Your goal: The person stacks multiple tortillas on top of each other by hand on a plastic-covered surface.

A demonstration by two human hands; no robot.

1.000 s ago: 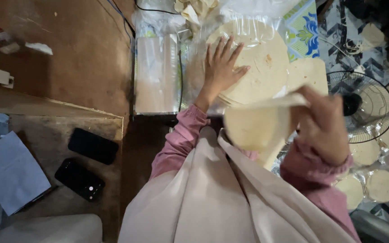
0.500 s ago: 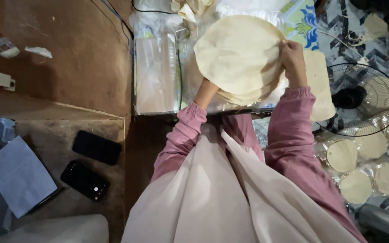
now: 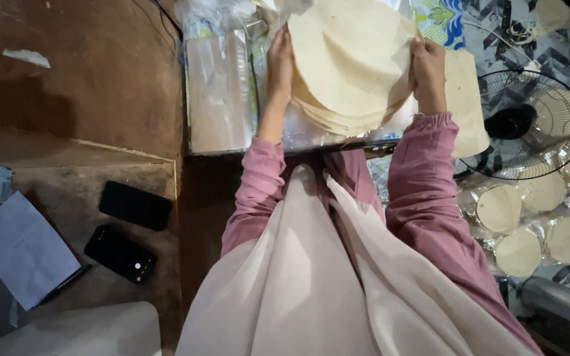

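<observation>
Two hands at work over a low surface, seen from above past pink sleeves (image 3: 423, 198) and a pale cloth draped down the lap (image 3: 311, 283); largest in view, a brown wooden floor (image 3: 87, 79) spreading across the upper left, stepping down to a rougher slab nearer the body; next in size, a stack of thin round cream-coloured flatbreads (image 3: 351, 66) held up at the top centre, edges fanned slightly at the lower rim; gripped on both sides, left hand (image 3: 280, 66) flat against the stack's left edge with fingers pointing up, right hand (image 3: 428, 69) clasped on its right edge with fingers curled round the rim; beneath the stack, crinkled clear plastic sheeting (image 3: 311, 132); just left of it, a clear plastic-wrapped rectangular pack (image 3: 219, 99); to the right, a black wire fan guard (image 3: 529, 125) lying near the right elbow; below that, several smaller round flatbreads (image 3: 536, 231) laid out singly on plastic, close together; at lower left, a pale blue sheet of paper (image 3: 21, 247) tilted on the slab; beside it, two black phones (image 3: 126, 231), one above the other, apart from the paper; smallest, a white scrap (image 3: 28, 57) on the floor at upper left.
</observation>
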